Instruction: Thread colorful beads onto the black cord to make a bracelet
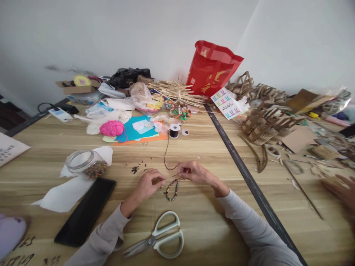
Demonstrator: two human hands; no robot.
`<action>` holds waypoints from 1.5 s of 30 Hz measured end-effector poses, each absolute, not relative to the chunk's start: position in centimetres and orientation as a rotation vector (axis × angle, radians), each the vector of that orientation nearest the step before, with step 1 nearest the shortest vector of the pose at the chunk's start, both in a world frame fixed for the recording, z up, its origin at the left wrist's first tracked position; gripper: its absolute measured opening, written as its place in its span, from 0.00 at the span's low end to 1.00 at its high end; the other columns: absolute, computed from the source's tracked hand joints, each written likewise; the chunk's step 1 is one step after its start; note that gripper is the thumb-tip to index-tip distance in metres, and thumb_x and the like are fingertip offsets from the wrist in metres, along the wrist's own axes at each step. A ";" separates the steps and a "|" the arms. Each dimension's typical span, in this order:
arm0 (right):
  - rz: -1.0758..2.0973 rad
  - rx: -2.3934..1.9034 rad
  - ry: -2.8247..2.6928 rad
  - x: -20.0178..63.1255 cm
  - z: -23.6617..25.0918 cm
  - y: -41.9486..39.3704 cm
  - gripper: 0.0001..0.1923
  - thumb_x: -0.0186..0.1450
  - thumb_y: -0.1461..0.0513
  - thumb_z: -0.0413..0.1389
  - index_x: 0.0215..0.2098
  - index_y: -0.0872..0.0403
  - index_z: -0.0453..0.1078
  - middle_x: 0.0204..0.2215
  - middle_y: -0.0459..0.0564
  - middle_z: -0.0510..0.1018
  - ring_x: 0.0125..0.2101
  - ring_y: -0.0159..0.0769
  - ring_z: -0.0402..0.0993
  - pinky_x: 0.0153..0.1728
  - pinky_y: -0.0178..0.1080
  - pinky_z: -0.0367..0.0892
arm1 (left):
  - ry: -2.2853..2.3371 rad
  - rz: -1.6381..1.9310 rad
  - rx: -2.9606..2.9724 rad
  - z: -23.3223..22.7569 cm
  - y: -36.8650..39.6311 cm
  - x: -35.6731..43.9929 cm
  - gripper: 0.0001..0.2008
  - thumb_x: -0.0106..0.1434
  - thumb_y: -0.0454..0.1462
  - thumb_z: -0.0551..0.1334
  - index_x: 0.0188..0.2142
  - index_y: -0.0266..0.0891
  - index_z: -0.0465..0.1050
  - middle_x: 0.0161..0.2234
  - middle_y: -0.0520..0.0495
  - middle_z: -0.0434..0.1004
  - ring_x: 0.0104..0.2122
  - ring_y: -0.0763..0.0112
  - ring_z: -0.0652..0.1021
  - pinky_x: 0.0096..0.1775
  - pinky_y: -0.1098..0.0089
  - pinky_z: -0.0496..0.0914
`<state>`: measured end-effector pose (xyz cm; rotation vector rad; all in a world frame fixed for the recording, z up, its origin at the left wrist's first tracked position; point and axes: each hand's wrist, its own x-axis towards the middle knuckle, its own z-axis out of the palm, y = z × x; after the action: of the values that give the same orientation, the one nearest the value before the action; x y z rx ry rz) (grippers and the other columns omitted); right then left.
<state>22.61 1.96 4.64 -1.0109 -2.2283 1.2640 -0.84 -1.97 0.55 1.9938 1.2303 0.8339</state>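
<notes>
My left hand [149, 183] and my right hand [194, 172] meet over the wooden table [210, 155], each pinching an end of a thin black cord. A loop of small coloured beads [172, 189] hangs on that cord between the hands and rests on the wood. The cord runs up from my right hand to a black spool [174, 130]. A few dark loose beads [135, 169] lie scattered just left of my left hand.
White-handled scissors [159, 240] lie near the front edge. A black phone [85, 210], white paper and a tipped jar of beads [88, 165] sit at left. Pink yarn [112, 128], coloured sheets, a red bag [210, 68] and cardboard pieces crowd the back. Another person's hand [340, 190] is at right.
</notes>
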 end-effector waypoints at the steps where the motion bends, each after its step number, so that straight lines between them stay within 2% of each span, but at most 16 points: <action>1: 1.293 -1.006 -2.226 22.8 4.9 2.0 0.04 0.61 0.65 0.54 0.31 0.59 0.69 0.23 0.43 0.70 0.23 0.25 0.61 0.26 0.29 0.57 | 1.225 0.813 2.003 0.5 -2.0 -0.9 0.02 0.55 0.32 0.65 0.29 0.37 0.78 0.29 0.46 0.78 0.33 0.65 0.76 0.40 0.66 0.67; 6: 1.524 -0.923 -2.242 23.2 5.2 2.1 0.07 0.60 0.62 0.56 0.30 0.59 0.68 0.21 0.42 0.67 0.22 0.25 0.60 0.24 0.29 0.55 | 1.199 0.679 2.087 0.0 -2.2 -1.1 0.05 0.54 0.32 0.67 0.32 0.39 0.79 0.32 0.46 0.77 0.37 0.64 0.74 0.46 0.63 0.65; 10: 1.603 -0.894 -2.243 22.3 4.0 1.9 0.05 0.60 0.63 0.55 0.29 0.59 0.68 0.20 0.41 0.67 0.21 0.25 0.60 0.22 0.28 0.55 | 1.155 0.630 2.186 0.1 -2.5 -0.9 0.05 0.56 0.33 0.66 0.33 0.41 0.80 0.33 0.47 0.76 0.38 0.64 0.73 0.46 0.63 0.65; 13: 1.526 -0.923 -2.243 21.5 2.9 1.4 0.02 0.59 0.67 0.54 0.30 0.58 0.68 0.20 0.41 0.67 0.20 0.24 0.60 0.22 0.27 0.56 | 1.156 0.638 2.237 0.3 -2.8 -0.8 0.05 0.58 0.32 0.64 0.34 0.41 0.79 0.33 0.47 0.75 0.38 0.64 0.72 0.43 0.64 0.65; 18: 1.401 -0.915 -2.243 20.6 1.8 0.6 0.04 0.60 0.68 0.53 0.32 0.59 0.69 0.22 0.41 0.67 0.21 0.24 0.61 0.23 0.27 0.57 | 1.162 0.644 2.289 0.4 -3.3 -0.4 0.07 0.60 0.30 0.61 0.33 0.40 0.78 0.32 0.48 0.72 0.36 0.66 0.72 0.42 0.65 0.65; 31: 1.099 -0.953 -2.129 19.8 -1.0 -1.3 0.06 0.64 0.62 0.54 0.31 0.58 0.68 0.21 0.42 0.67 0.20 0.24 0.58 0.22 0.28 0.56 | 1.158 0.666 2.335 0.1 -3.5 -0.4 0.08 0.63 0.31 0.59 0.28 0.38 0.73 0.31 0.48 0.71 0.36 0.66 0.71 0.43 0.64 0.66; 37: 0.918 -0.823 -2.220 19.7 -0.4 -1.5 0.05 0.65 0.63 0.52 0.31 0.56 0.66 0.20 0.42 0.66 0.21 0.26 0.60 0.23 0.29 0.57 | 1.168 0.740 2.239 -0.3 -3.2 -0.5 0.06 0.61 0.31 0.60 0.29 0.38 0.75 0.30 0.47 0.74 0.35 0.66 0.73 0.39 0.66 0.68; 45: 0.743 -0.704 -2.268 19.6 -0.1 -1.3 0.07 0.68 0.62 0.49 0.33 0.55 0.64 0.25 0.47 0.70 0.24 0.30 0.64 0.26 0.31 0.61 | 1.218 0.866 1.979 0.0 -2.5 -1.2 0.05 0.56 0.30 0.61 0.28 0.38 0.76 0.28 0.47 0.78 0.31 0.67 0.76 0.36 0.68 0.69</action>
<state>19.64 -1.31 -0.14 -0.7039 -2.2677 0.7431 -1.16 -2.49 0.04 1.9792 1.2177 0.8661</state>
